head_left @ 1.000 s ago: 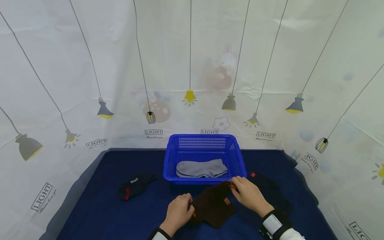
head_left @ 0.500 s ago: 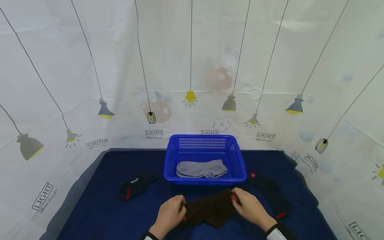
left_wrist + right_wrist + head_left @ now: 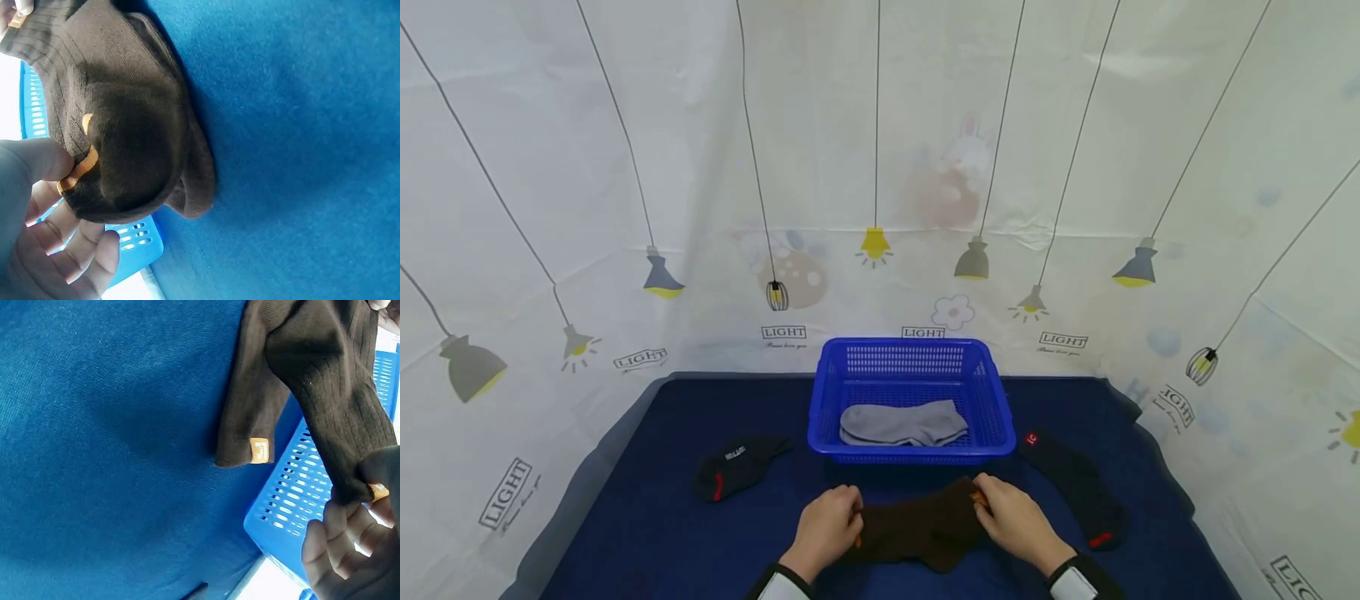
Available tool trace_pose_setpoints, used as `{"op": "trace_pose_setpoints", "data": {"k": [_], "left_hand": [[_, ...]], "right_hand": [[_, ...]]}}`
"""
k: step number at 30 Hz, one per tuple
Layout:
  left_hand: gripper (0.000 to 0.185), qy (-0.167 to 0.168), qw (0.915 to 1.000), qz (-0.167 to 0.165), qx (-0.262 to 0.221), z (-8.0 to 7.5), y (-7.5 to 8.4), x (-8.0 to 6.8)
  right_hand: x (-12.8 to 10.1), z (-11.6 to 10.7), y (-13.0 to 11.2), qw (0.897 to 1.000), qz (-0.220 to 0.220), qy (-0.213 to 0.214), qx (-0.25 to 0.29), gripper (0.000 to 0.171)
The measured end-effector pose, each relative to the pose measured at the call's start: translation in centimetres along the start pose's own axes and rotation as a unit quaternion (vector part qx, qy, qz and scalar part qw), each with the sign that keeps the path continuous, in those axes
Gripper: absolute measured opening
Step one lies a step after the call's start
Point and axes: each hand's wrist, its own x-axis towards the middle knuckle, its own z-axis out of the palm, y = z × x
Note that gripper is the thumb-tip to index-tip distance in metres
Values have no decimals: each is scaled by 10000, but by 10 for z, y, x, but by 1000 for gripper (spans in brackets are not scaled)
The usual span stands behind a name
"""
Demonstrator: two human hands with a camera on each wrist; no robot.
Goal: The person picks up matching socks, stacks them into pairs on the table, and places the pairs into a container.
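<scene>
My left hand (image 3: 826, 527) pinches the toe end of a brown sock (image 3: 917, 525), the thumb lying on its orange stripe in the left wrist view. At the other end my right hand (image 3: 1018, 515) pinches the ribbed cuff, beside a small orange label. The sock stretches sideways between both hands, in front of the basket. Beneath it a second brown sock (image 3: 245, 419) lies on the blue cloth, its orange label showing in the right wrist view. Part of this lower sock is hidden under the held one.
Behind the hands stands a blue plastic basket (image 3: 912, 457) with folded grey socks (image 3: 904, 422) in it. A black sock with red marks (image 3: 741, 468) lies to the left, another dark sock (image 3: 1078, 487) to the right. A lamp-printed white curtain (image 3: 880, 167) hangs behind the table.
Both hands have come nearer to me, the right one most, drawing the brown sock level. The orange label on its front has gone from the head view. The dark sock at right is uncovered.
</scene>
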Motion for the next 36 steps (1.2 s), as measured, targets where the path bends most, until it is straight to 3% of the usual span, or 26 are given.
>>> {"op": "trace_pose_setpoints", "data": {"k": [6,12,21,26,32,36], "left_hand": [[20,251,9990,81,367,9,-5,8],[22,360,9982,69,483,14,-9,11],[21,430,9971,124,610,18,-14,-2],[22,277,9974,6,667,17,-14,-16],[24,-210,9974,-86,688,15,-15,-24],[23,-149,9974,-5,712,18,-16,-26]], "right_hand": [[5,13,7,9989,-135,297,-339,25],[10,26,12,9978,26,358,-564,27],[8,38,13,9944,245,538,-881,29],[1,39,16,9947,243,267,-963,31],[-5,45,22,9957,-90,-53,-916,32],[-6,53,25,9960,-160,31,-877,32]]}}
